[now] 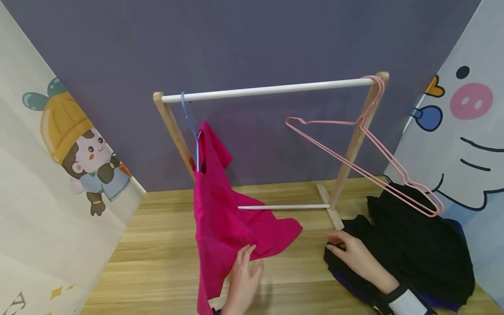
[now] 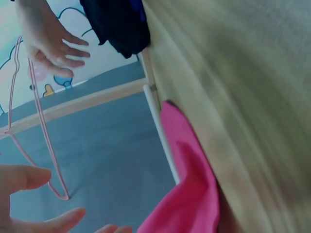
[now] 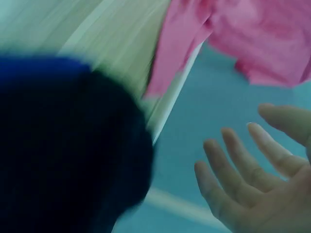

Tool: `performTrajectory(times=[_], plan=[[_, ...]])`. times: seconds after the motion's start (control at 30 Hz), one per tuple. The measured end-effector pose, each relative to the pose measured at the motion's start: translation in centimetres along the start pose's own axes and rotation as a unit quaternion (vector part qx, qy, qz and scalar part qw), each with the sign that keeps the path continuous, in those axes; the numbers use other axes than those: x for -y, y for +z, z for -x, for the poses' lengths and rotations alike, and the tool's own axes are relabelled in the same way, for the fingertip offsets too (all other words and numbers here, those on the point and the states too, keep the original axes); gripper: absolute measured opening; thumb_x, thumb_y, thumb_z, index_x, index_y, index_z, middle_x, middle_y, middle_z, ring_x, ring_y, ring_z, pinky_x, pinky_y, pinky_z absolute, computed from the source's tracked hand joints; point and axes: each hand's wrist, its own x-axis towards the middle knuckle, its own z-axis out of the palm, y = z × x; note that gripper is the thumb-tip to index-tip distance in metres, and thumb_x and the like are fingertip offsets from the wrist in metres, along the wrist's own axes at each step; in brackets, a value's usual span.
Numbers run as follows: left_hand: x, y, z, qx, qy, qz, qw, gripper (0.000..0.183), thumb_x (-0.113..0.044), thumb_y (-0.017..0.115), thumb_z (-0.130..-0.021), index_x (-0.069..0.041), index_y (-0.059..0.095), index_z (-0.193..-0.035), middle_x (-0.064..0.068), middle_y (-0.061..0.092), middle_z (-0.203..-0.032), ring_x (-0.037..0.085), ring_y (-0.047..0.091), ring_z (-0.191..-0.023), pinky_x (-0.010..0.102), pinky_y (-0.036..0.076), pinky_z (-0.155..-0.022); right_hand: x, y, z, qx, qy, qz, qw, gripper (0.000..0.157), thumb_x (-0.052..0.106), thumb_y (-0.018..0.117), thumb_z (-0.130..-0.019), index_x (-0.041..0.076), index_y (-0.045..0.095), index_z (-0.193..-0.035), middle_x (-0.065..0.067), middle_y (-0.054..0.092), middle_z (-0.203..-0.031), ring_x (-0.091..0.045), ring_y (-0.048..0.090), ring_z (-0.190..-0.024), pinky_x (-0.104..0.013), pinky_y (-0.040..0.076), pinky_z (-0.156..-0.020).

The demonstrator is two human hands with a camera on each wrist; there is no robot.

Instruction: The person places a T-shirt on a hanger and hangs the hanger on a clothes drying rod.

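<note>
A bright pink garment [image 1: 220,218] hangs from a blue hanger [image 1: 190,122] at the left end of the rack's white bar, its lower part spread toward the wooden surface. My left hand [image 1: 244,280] is at the garment's lower front, fingers loosely extended and overlapping the cloth in the head view; nothing is gripped. My right hand [image 1: 358,258] hovers by the left side of a pile of dark clothes [image 1: 417,240], and the right wrist view shows its fingers [image 3: 238,170] spread with nothing between them. Pink hangers [image 1: 366,122] hang at the bar's right end, above the pile.
The clothes rack has wooden posts [image 1: 354,144], a white top bar [image 1: 271,89] and a thin lower rail [image 1: 291,207]. A grey panel [image 1: 252,39] stands behind it. Cartoon-printed panels flank the wood-grain surface [image 1: 157,245] on the left and right.
</note>
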Motion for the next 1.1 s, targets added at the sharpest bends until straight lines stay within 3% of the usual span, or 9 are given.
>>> performTrajectory(times=[0.2, 0.5, 0.7, 0.97, 1.1], plan=[[0.1, 0.8, 0.2, 0.015, 0.005, -0.001, 0.9999, 0.032, -0.014, 0.06, -0.079, -0.01, 0.054, -0.11, 0.012, 0.053, -0.112, 0.029, 0.049, -0.103, 0.05, 0.044, -0.082, -3.8, -3.8, 1.3, -0.003, 0.012, 0.117, 0.993, 0.023, 0.005, 0.067, -0.072, 0.003, 0.058, -0.094, -0.01, 0.061, -0.087, -0.026, 0.058, -0.076, -0.045, 0.051, -0.064], [-0.2, 1.7, 0.6, 0.06, 0.006, 0.009, 0.9981, 0.03, -0.019, 0.059, -0.08, -0.012, 0.055, -0.109, 0.005, 0.055, -0.108, 0.028, 0.049, -0.101, 0.049, 0.043, -0.082, -7.1, -7.4, 3.2, 0.087, 0.067, 0.199, 0.974, 0.044, 0.02, 0.073, -0.065, -0.001, 0.055, -0.098, -0.021, 0.056, -0.091, -0.037, 0.054, -0.083, -0.053, 0.048, -0.068], [-0.2, 2.3, 0.6, 0.076, 0.023, 0.019, 0.9966, 0.027, -0.019, 0.058, -0.082, -0.009, 0.056, -0.107, 0.004, 0.056, -0.105, 0.026, 0.05, -0.1, 0.047, 0.043, -0.084, -8.5, -7.2, 3.7, 0.113, 0.067, 0.184, 0.974, 0.049, 0.021, 0.075, -0.063, -0.008, 0.055, -0.098, -0.019, 0.057, -0.086, -0.035, 0.055, -0.079, -0.052, 0.048, -0.069], [-0.6, 2.5, 0.4, 0.08, 0.039, 0.028, 0.9957, 0.026, -0.019, 0.058, -0.082, -0.011, 0.057, -0.107, 0.003, 0.057, -0.103, 0.024, 0.05, -0.099, 0.045, 0.044, -0.083, -9.4, -5.9, 3.7, 0.122, 0.039, 0.17, 0.977, 0.015, 0.008, 0.072, -0.062, 0.005, 0.061, -0.072, 0.0, 0.055, -0.069, -0.019, 0.053, -0.063, -0.04, 0.05, -0.059], [-0.9, 2.7, 0.1, 0.082, 0.045, 0.032, 0.9951, 0.024, -0.018, 0.058, -0.081, -0.01, 0.058, -0.104, 0.003, 0.058, -0.1, 0.023, 0.051, -0.098, 0.044, 0.044, -0.082, -9.4, -5.4, 3.9, 0.119, 0.048, 0.169, 0.977, 0.015, 0.003, 0.068, -0.065, 0.01, 0.055, -0.065, 0.004, 0.053, -0.063, -0.012, 0.048, -0.057, -0.037, 0.047, -0.053]])
